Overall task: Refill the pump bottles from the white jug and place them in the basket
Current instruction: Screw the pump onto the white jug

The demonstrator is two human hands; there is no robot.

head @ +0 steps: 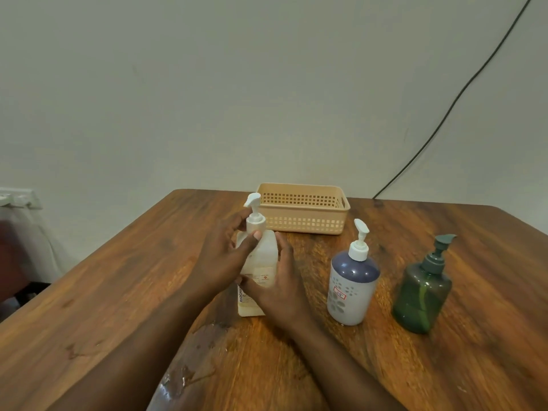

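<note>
Fingers (252,234) of the left hand (221,259) pinched round the white collar under the pump head (252,201), thumb in front, the rest behind: a grip suited, by the look of it, to twisting the pump off or on. Fingers of the right hand (280,284) wrapped about the body of the pale pump bottle (261,256), holding it upright and steady against that twist. Hard to tell whether the collar is loosening or tightening. Bottle standing on the worktop (118,292) near its middle, just in front of the peach basket (302,209), which sits at the far edge and holds nothing visible. Behind the hands, a blocky pale container with a printed label (241,295), probably the white jug, though mostly hidden.

To the right, a grey-and-purple pump bottle (353,280) and, further toward the right edge, a green pump bottle (422,292), both upright, capped, untouched, well apart from the basket. Likely parked there to wait their turn.

Both forearms reaching in from the near edge, converging on the bottle; left wrist raised and bent over the top, right wrist lower, palm turned inward. A wet smear (189,366) on the wood near the near edge, beneath the left forearm. Black cable (444,114) running up the wall behind.
</note>
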